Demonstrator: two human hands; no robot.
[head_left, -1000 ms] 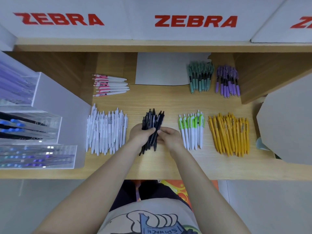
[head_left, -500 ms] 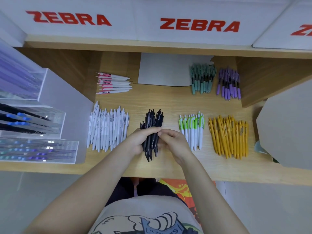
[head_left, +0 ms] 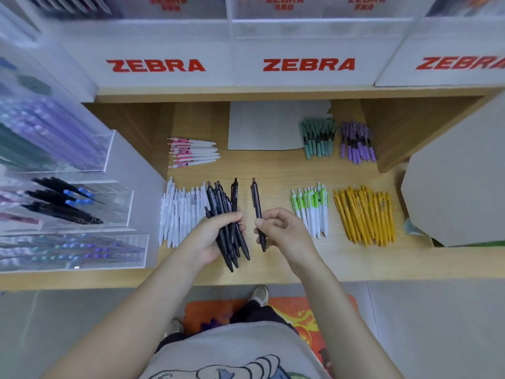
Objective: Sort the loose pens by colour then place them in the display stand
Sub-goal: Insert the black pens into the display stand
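Together, slim matte black pens [head_left: 226, 228] bundled, one black pen [head_left: 257, 206] apart

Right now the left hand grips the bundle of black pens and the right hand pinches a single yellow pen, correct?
Not quite. In the head view the left hand does grip the bundle of black pens, but the single pen the right hand pinches is black, not yellow.
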